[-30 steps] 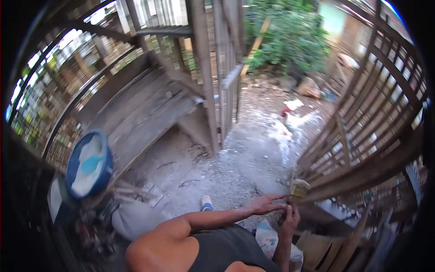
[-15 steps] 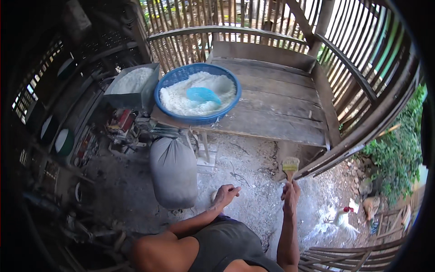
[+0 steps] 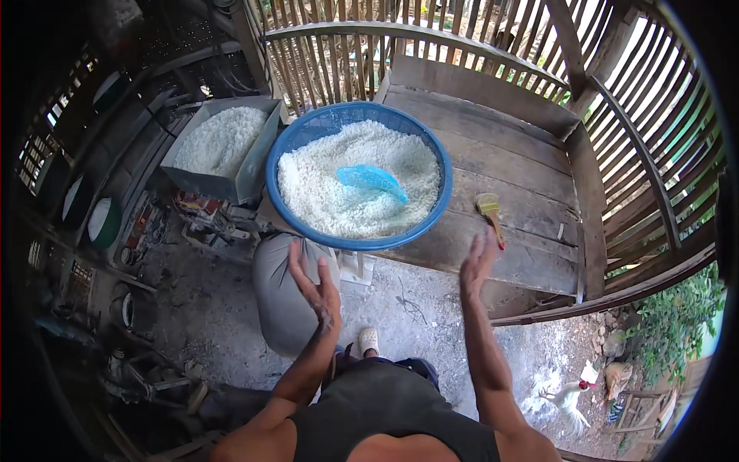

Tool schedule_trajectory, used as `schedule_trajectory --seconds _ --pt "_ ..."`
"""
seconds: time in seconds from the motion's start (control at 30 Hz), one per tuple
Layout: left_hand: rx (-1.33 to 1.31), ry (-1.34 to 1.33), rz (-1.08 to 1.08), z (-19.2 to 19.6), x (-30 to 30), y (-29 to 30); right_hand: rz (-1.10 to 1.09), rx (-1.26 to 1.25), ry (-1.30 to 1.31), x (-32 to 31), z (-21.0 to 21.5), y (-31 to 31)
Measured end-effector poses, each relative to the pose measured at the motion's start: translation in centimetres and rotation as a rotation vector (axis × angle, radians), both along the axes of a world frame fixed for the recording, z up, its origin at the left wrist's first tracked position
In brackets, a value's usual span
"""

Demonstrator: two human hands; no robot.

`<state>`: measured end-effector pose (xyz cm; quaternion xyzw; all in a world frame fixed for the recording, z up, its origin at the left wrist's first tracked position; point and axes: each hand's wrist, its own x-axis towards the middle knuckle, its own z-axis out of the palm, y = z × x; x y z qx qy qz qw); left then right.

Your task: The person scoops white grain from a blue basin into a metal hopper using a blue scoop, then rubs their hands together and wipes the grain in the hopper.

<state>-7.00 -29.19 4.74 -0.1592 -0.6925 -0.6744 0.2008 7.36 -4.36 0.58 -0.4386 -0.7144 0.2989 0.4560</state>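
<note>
A round blue basin (image 3: pixel 286 208) full of white grated, flaky stuff (image 3: pixel 315 173) stands at the left end of a wooden bench. On that white heap lies a light blue plastic scoop (image 3: pixel 372 181). My left hand (image 3: pixel 314 283) is raised in front of the basin's near rim, fingers apart and holding nothing. Beyond the basin's right side, my right hand (image 3: pixel 480 262) is stretched out over the bench's front edge, empty, its fingers extended. A flat paintbrush (image 3: pixel 491 219) with pale bristles and a wooden handle lies on the boards just past my right fingertips.
The plank bench (image 3: pixel 523 196) has raised boards at back and right. Left of the basin is a metal bin (image 3: pixel 246 181) of similar white stuff, above machinery (image 3: pixel 212 219). A full grey sack (image 3: pixel 277 300) stands below. A white chicken (image 3: pixel 568 400) is at the lower right.
The paintbrush has left my right hand and now rests on the bench. Both hands have moved forward, and the basin appears closer.
</note>
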Motion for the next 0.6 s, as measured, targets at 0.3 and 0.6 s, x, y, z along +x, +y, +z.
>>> schedule_trajectory --seconds 0.3,0.6 --pt "-0.332 0.675 -0.024 1.8 -7.5 3.7 0.313 -0.524 0.82 -12.4 -3.1 -10.0" --pt "-0.563 0.516 0.122 1.6 -1.4 8.5 0.448 -0.831 1.257 -13.7 -1.4 -3.9"
